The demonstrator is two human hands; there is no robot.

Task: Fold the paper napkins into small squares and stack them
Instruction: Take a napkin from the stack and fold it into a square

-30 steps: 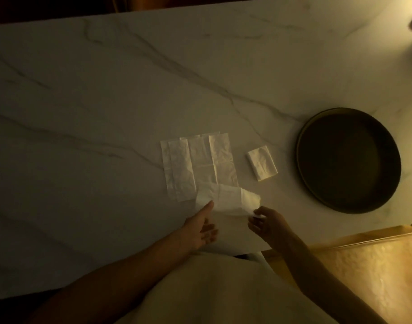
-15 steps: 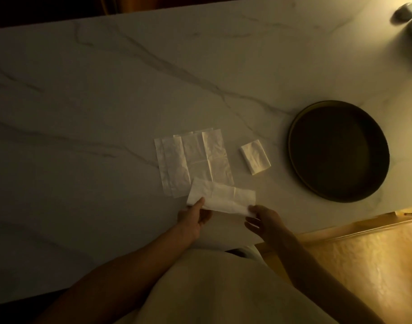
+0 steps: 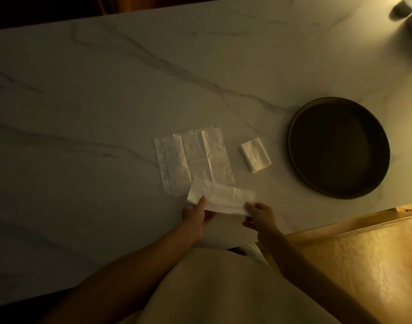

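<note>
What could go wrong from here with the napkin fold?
1. The napkin strip is held only at its ends, the left hand at one and the right hand at the other, so the thin middle could sag and fold crooked.
2. Its far edge overlaps the pile of unfolded napkins; a drag may shift those sheets.
3. Dim light makes edge alignment hard, so it may not match the folded square.

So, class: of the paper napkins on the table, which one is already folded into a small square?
The small folded napkin lying alone beside the dark round tray. The pile of flat napkins is unfolded, and the held napkin is only a long strip.
</note>
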